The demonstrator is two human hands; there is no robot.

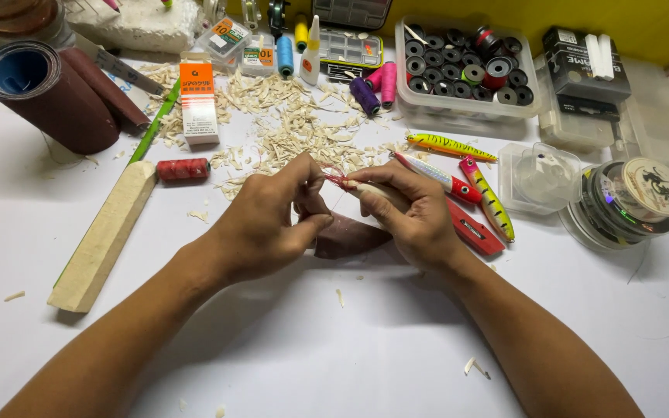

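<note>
Both hands' fingers (313, 203) pinch a pale wooden lure body (373, 191) wound with red thread (334, 179). Beyond the fingers, a clear tub (468, 108) holds dark spools (458, 66); right, a small clear box (540, 176).

pale squared wooden block (102, 236) lying left | red thread spool (183, 169) beside it | wood shavings (288, 124) scattered behind | clear bobbin-filled plastic tub (466, 70) at back | painted fishing lures (458, 166) right

Fingers (396, 203) hide most of the wooden piece (377, 191).
</note>
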